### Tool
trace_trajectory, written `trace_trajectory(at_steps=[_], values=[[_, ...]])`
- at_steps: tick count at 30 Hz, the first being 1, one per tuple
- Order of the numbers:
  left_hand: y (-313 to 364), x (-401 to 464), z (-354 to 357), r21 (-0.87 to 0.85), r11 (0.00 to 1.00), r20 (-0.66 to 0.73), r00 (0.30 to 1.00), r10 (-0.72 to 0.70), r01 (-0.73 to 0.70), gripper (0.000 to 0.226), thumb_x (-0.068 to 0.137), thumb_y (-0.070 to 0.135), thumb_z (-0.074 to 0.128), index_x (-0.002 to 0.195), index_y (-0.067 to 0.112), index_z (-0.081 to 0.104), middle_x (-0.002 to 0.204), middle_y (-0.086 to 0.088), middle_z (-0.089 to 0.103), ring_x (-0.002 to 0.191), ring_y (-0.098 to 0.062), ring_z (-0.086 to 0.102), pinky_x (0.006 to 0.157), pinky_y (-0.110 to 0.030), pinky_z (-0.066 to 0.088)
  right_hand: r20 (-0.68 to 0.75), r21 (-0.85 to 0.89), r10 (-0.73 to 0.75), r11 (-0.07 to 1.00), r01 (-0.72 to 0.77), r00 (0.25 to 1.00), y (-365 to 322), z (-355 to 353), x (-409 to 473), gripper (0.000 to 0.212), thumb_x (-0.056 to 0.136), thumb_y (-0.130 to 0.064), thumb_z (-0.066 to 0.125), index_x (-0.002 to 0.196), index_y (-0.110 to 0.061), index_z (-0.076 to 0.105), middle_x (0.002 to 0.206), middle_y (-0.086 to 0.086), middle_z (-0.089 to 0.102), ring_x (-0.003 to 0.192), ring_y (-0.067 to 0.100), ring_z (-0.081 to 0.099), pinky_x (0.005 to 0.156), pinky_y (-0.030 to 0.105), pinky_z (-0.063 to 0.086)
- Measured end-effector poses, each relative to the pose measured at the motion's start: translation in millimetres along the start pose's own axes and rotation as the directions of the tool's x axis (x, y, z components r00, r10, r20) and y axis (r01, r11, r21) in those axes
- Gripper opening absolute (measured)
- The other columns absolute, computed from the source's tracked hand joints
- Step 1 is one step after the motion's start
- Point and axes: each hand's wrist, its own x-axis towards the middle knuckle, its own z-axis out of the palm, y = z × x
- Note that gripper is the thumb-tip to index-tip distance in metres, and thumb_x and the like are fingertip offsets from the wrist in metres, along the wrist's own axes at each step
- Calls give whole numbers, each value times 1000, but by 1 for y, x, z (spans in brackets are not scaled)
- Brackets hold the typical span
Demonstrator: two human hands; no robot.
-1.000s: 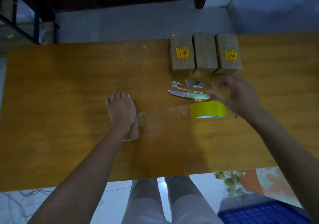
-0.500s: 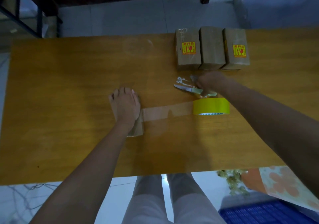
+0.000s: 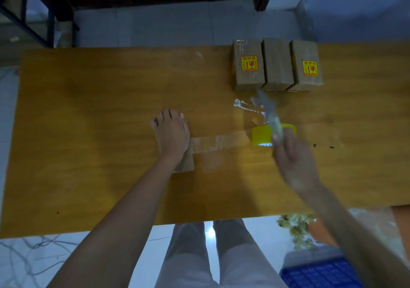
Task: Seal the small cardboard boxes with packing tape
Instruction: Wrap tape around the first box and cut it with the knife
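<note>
Since half a second ago the right hand (image 3: 292, 154) has lifted the knife (image 3: 269, 114) off the table and drawn back over the tape roll; it now grips the pale handle with curled fingers, the blurred blade pointing away towards the boxes. The left hand (image 3: 172, 135) has stayed put, pressing flat with straight fingers, slightly spread, on a small cardboard box (image 3: 185, 162) at the middle of the wooden table (image 3: 88, 132); only the box's near right corner shows under the palm. Counted: four boxes in all, one under the hand and three (image 3: 276, 64) standing side by side in a touching row at the far edge, right of centre. Two of those three carry a yellow sticker with red marks; the middle one shows plain brown card. One yellow tape roll (image 3: 263, 135) lies on its side right of the pressed box, a strip of clear tape (image 3: 219, 142) stretched from it to the box. One knife. A few shiny tape scraps (image 3: 244, 105) lie between the roll and the row
</note>
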Motion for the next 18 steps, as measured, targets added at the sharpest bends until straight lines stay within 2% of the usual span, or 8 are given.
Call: trace_trajectory(at_steps=[2,4,8,11,15,18], values=[[0,1,-1,-5,1000,10,1000,1,-1,36,103,33,31,107,7,56,109,-12,55,104,-32,49,90,-43,33,43,77,112,990,-115,993,-18,45,-26,32,103,-35,35,98,-8,52,64,18,61,59,42,58,50,43,41],[-1,3,-2,-20,1000,25,1000,-3,3,39,104,36,33,111,6,55,115,-14,54,109,-34,48,94,-44,33,102,54,183,980,-189,978,-32,85,-40,28,104,-29,35,101,-6,51,69,20,62,65,43,61,52,38,35],[-9,3,-10,-80,997,-19,1000,1,-2,45,102,39,30,112,3,56,117,-15,55,110,-35,49,96,-45,36,187,65,245,963,-261,951,-56,124,-48,39,104,-36,27,103,-7,53,77,12,68,68,31,64,64,44,52],[-7,-10,-11,-103,994,-76,997,28,-36,48,100,38,29,112,2,57,116,-15,57,109,-34,50,96,-46,38,224,82,230,964,-253,947,-66,135,-48,37,105,-39,25,108,-11,50,79,9,69,69,27,66,66,42,54],[-8,-21,-3,6,997,33,996,82,-82,47,101,39,26,119,4,54,121,-16,55,115,-35,47,93,-47,41,247,46,195,976,-213,949,-71,144,-52,35,105,-38,25,115,-13,48,80,9,69,70,23,67,67,42,56],[-12,-19,-2,18,997,50,996,76,-76,46,102,38,25,119,5,52,120,-16,54,115,-35,46,90,-46,43,243,38,202,975,-218,949,-69,151,-52,38,105,-38,25,113,-10,50,80,9,69,68,22,67,67,41,56]])
